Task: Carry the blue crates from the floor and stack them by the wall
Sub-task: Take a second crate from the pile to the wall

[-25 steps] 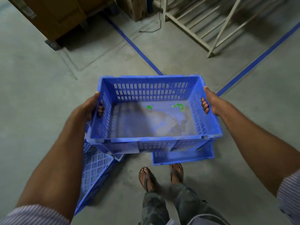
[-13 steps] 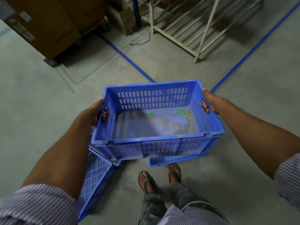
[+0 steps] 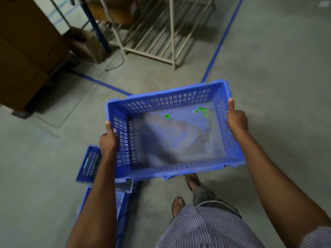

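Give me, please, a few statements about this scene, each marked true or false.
1. The left hand and the right hand grip the carried crate at its short ends. True.
2. The carried crate is full of cardboard boxes. False: it holds only a few green scraps.
3. More blue crates lie on the floor to the person's left. True.
4. The carried crate rests on the metal rack. False: it is held in the air, apart from the rack.

crate: slotted plastic, dusty | floor: matt concrete | rack: metal
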Action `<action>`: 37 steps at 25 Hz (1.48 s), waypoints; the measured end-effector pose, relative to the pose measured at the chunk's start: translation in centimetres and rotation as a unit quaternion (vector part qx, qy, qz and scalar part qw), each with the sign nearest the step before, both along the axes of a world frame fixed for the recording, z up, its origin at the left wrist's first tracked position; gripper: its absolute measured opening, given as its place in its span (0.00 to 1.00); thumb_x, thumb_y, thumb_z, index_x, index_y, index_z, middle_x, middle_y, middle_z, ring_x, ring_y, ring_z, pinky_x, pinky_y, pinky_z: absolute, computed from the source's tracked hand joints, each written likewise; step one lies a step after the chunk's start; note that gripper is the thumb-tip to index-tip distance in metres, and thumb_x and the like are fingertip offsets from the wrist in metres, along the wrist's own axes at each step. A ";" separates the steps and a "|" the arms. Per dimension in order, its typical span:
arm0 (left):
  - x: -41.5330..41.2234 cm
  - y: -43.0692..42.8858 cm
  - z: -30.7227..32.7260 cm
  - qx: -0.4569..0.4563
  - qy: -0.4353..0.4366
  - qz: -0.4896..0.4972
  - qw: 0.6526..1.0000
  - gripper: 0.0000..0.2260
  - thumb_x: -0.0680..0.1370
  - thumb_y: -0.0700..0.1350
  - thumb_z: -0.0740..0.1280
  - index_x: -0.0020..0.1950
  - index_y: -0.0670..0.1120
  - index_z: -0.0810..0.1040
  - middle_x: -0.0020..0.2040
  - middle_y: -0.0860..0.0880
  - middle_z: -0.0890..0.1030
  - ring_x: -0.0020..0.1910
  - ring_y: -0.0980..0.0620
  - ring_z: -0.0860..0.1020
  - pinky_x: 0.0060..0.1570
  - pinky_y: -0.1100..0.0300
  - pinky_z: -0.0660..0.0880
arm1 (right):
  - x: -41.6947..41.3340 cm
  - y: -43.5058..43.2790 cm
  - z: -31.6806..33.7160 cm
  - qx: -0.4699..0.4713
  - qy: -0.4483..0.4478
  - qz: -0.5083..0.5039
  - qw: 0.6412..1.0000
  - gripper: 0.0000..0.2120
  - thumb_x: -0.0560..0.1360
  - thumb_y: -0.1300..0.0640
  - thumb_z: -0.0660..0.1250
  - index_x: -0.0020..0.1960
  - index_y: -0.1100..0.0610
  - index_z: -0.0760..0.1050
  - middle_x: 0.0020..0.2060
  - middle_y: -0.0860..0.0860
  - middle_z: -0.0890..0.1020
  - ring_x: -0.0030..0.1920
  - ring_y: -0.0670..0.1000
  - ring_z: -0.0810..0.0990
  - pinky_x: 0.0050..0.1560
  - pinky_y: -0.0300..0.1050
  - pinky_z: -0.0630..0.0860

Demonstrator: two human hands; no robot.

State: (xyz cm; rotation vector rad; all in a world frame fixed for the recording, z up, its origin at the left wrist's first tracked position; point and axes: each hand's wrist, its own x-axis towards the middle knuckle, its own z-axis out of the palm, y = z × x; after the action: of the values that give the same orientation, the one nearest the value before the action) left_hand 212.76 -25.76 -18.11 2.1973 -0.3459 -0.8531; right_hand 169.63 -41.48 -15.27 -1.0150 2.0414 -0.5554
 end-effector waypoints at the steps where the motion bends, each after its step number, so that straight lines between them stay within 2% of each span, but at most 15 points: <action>1: -1.4 0.2 0.5 -0.006 -0.010 -0.010 1.000 0.47 0.63 0.86 0.48 0.31 0.41 0.77 0.34 0.36 0.79 0.42 0.31 0.81 0.49 0.39 0.78 | -1.4 2.5 1.0 -0.010 0.008 -0.014 1.000 0.57 0.60 0.14 0.39 0.46 0.62 0.81 0.46 0.64 0.84 0.47 0.64 0.83 0.52 0.56 0.79; 3: -4.9 0.6 1.9 -0.024 -0.028 -0.035 0.999 0.46 0.65 0.84 0.48 0.32 0.41 0.77 0.36 0.36 0.81 0.42 0.33 0.81 0.51 0.39 0.78 | -4.5 7.2 2.4 -0.039 0.034 -0.042 0.998 0.45 0.72 0.22 0.44 0.40 0.62 0.78 0.46 0.65 0.83 0.50 0.64 0.81 0.48 0.52 0.74; 5: -8.3 1.0 2.7 -0.038 -0.055 -0.077 0.995 0.45 0.69 0.82 0.48 0.33 0.40 0.77 0.37 0.35 0.81 0.40 0.35 0.80 0.52 0.40 0.78 | -7.9 11.8 3.2 -0.061 0.056 -0.081 0.993 0.40 0.77 0.27 0.45 0.36 0.61 0.76 0.45 0.65 0.82 0.49 0.64 0.80 0.44 0.52 0.68; 7: -11.9 1.4 3.5 -0.052 -0.057 -0.118 0.990 0.44 0.71 0.80 0.49 0.32 0.40 0.76 0.35 0.36 0.80 0.39 0.35 0.80 0.50 0.40 0.78 | -11.4 15.8 3.6 -0.078 0.060 -0.128 0.987 0.42 0.76 0.26 0.45 0.37 0.62 0.77 0.42 0.64 0.82 0.47 0.64 0.80 0.42 0.51 0.68; 9: -15.8 1.2 4.4 -0.069 -0.055 -0.160 0.983 0.42 0.73 0.78 0.50 0.31 0.40 0.74 0.31 0.39 0.78 0.35 0.38 0.78 0.46 0.41 0.76 | -15.1 19.4 3.8 -0.078 0.054 -0.174 0.980 0.45 0.73 0.22 0.44 0.38 0.62 0.79 0.40 0.64 0.83 0.46 0.63 0.80 0.44 0.52 0.72; 11: -20.3 0.8 5.3 -0.083 -0.043 -0.216 0.972 0.39 0.74 0.77 0.52 0.29 0.42 0.72 0.27 0.42 0.75 0.30 0.42 0.74 0.41 0.42 0.75 | -19.4 22.8 3.7 -0.077 0.038 -0.233 0.969 0.51 0.66 0.16 0.41 0.37 0.61 0.79 0.39 0.64 0.83 0.45 0.64 0.81 0.49 0.55 0.78; 13: -25.0 0.0 6.1 -0.084 -0.026 -0.279 0.956 0.39 0.73 0.78 0.53 0.27 0.43 0.71 0.24 0.44 0.73 0.28 0.44 0.72 0.36 0.46 0.73 | -24.3 26.1 3.2 -0.080 0.013 -0.281 0.956 0.51 0.61 0.14 0.42 0.33 0.60 0.78 0.37 0.64 0.83 0.41 0.65 0.82 0.49 0.61 0.80; 15: -31.1 -0.4 7.4 -0.079 -0.009 -0.342 0.936 0.36 0.75 0.76 0.55 0.26 0.45 0.69 0.22 0.46 0.71 0.24 0.46 0.70 0.30 0.53 0.70 | -29.5 30.1 3.0 -0.075 -0.007 -0.332 0.940 0.48 0.63 0.15 0.45 0.30 0.59 0.76 0.33 0.64 0.81 0.35 0.63 0.79 0.45 0.62 0.79; 17: -37.8 -0.5 8.4 -0.092 0.030 -0.393 0.914 0.31 0.78 0.71 0.57 0.28 0.47 0.69 0.21 0.48 0.69 0.20 0.50 0.67 0.23 0.62 0.64 | -34.3 34.2 4.1 -0.067 -0.029 -0.372 0.925 0.42 0.69 0.19 0.49 0.30 0.57 0.74 0.28 0.60 0.77 0.28 0.58 0.75 0.36 0.55 0.75; 20: -48.4 -0.2 9.6 -0.080 0.075 -0.482 0.869 0.27 0.78 0.69 0.59 0.32 0.48 0.69 0.22 0.50 0.67 0.19 0.53 0.64 0.21 0.67 0.60 | -42.2 41.0 5.9 -0.081 -0.091 -0.425 0.897 0.33 0.74 0.25 0.54 0.33 0.55 0.70 0.26 0.54 0.71 0.20 0.51 0.66 0.25 0.40 0.65; 22: -55.6 0.1 10.1 -0.062 0.094 -0.539 0.835 0.26 0.78 0.70 0.59 0.34 0.49 0.69 0.21 0.52 0.66 0.19 0.54 0.63 0.21 0.68 0.59 | -47.6 45.2 6.8 -0.089 -0.128 -0.446 0.881 0.30 0.76 0.28 0.54 0.35 0.54 0.68 0.25 0.52 0.67 0.18 0.48 0.61 0.24 0.36 0.60; 25: -67.4 1.5 10.9 -0.024 0.117 -0.614 0.780 0.27 0.80 0.69 0.56 0.35 0.48 0.67 0.20 0.53 0.65 0.16 0.56 0.61 0.19 0.70 0.57 | -55.6 51.7 7.9 -0.080 -0.159 -0.471 0.864 0.30 0.79 0.30 0.50 0.36 0.55 0.65 0.26 0.52 0.64 0.18 0.48 0.59 0.20 0.35 0.59; 30: -85.2 4.1 12.4 0.084 0.142 -0.714 0.680 0.28 0.81 0.69 0.50 0.34 0.47 0.62 0.20 0.51 0.63 0.15 0.54 0.61 0.18 0.68 0.57 | -66.5 61.1 8.9 -0.049 -0.230 -0.516 0.824 0.30 0.79 0.30 0.48 0.36 0.55 0.64 0.23 0.52 0.65 0.16 0.49 0.63 0.19 0.36 0.65; 34: -98.3 6.1 12.4 0.133 0.138 -0.756 0.626 0.28 0.81 0.68 0.51 0.33 0.47 0.62 0.20 0.50 0.64 0.15 0.54 0.62 0.17 0.69 0.59 | -73.4 66.4 8.5 -0.046 -0.235 -0.571 0.785 0.30 0.80 0.32 0.47 0.35 0.56 0.63 0.18 0.51 0.65 0.15 0.49 0.61 0.18 0.34 0.63; 37: -107.7 7.8 11.8 0.156 0.122 -0.783 0.589 0.28 0.82 0.67 0.52 0.32 0.47 0.62 0.20 0.50 0.65 0.15 0.53 0.63 0.17 0.68 0.61 | -78.7 68.9 8.1 -0.065 -0.215 -0.603 0.766 0.31 0.82 0.34 0.46 0.34 0.58 0.62 0.17 0.51 0.64 0.14 0.48 0.60 0.16 0.32 0.60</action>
State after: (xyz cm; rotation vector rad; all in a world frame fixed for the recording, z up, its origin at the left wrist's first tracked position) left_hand 105.09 -17.94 -6.28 1.4589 -2.2897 -2.1457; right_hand 90.91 27.38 -7.21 0.5273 1.9979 -1.4203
